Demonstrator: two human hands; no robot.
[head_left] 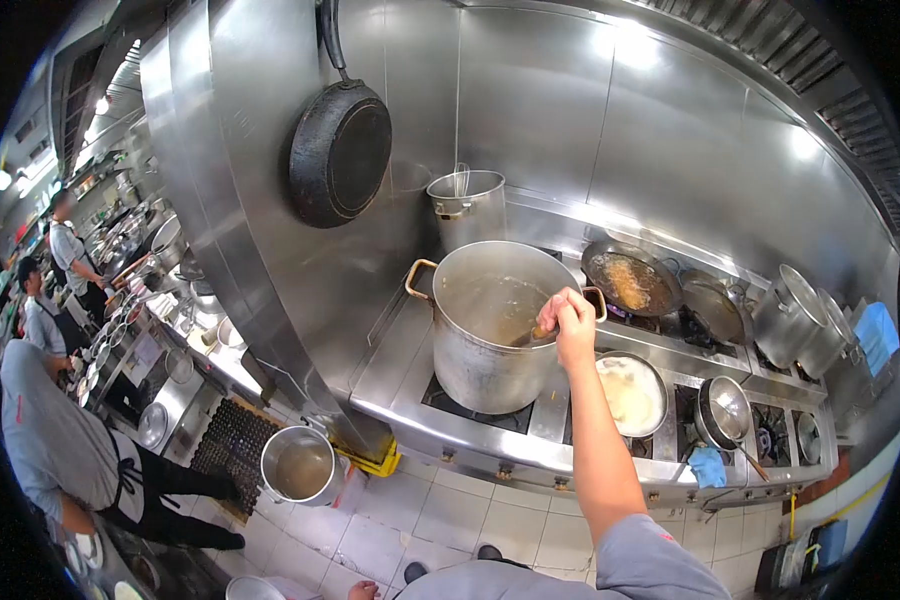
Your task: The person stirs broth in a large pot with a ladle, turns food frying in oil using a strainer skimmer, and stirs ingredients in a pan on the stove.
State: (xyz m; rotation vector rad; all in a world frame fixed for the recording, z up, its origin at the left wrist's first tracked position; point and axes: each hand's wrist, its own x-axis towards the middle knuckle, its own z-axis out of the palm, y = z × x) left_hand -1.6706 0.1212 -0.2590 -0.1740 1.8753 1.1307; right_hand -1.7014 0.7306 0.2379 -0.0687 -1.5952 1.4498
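Fingers (573,299) of the R hand (568,318) are wrapped firmly round a wooden handle (544,331), at the right side of the big pot (482,370). The handle leans down over the near rim toward the inside; what is at its lower end, I cannot tell. The pot stands at the left part of the stove (395,375), w/ cloudy liquid (490,308) in it. The L hand (363,591) shows only a bit at the near edge, low & away from the pot; whether it grips sth, cannot tell.

The step looks to me like stirring. To do it well, IMO: slow, wide circles, reaching the bottom & the corners, so nothing sticks; no fast push, b/c liquid may splash over the rim. Wrist should stay clear of the R pot handle (596,303), prob. hot.

Re. writing: a small red mark (667,537) is on the grey sleeve (640,560), too small to read; a similar one on the person (55,405) at left. No brand or label readable.
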